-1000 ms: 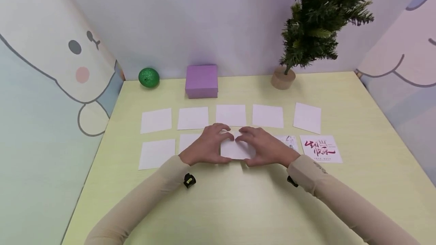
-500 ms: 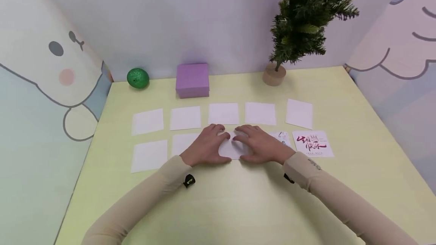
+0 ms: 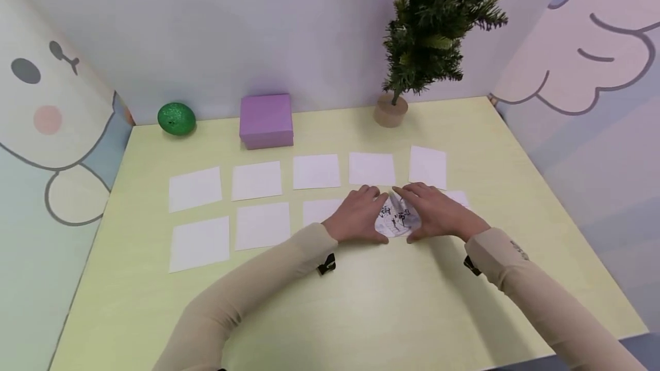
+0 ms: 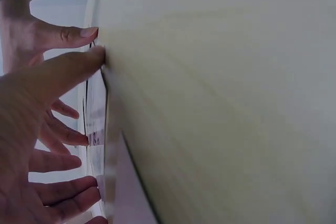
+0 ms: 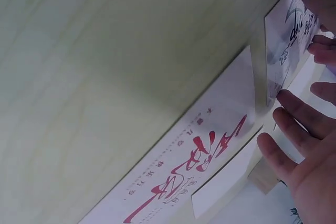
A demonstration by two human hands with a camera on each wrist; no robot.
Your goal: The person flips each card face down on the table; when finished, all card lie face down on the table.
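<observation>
A card with dark brush-style characters [image 3: 397,216] lies on the table between my two hands. My left hand [image 3: 356,216] is at its left side, thumb by the near edge and fingers toward the far edge. My right hand [image 3: 438,213] mirrors it on the right. The fingers of both hands are loosely bent; in the right wrist view the card looks flat on the table, with right fingertips [image 5: 283,98] close to its edge. A card with red characters [image 5: 194,156] lies beside it, mostly hidden behind the right hand in the head view. A blank white card [image 3: 318,209] is partly covered by the left hand.
Several white cards form a back row, including one by the middle [image 3: 317,172]. More lie front left, such as this card [image 3: 263,225]. Behind stand a green glittery egg-shaped object [image 3: 177,119], a purple box [image 3: 266,121] and a small artificial tree [image 3: 423,33] on a wooden base.
Both hands have moved right, from a blank white card in the front row to the card with dark characters. The white card stays on the table. The head view has shifted right.
</observation>
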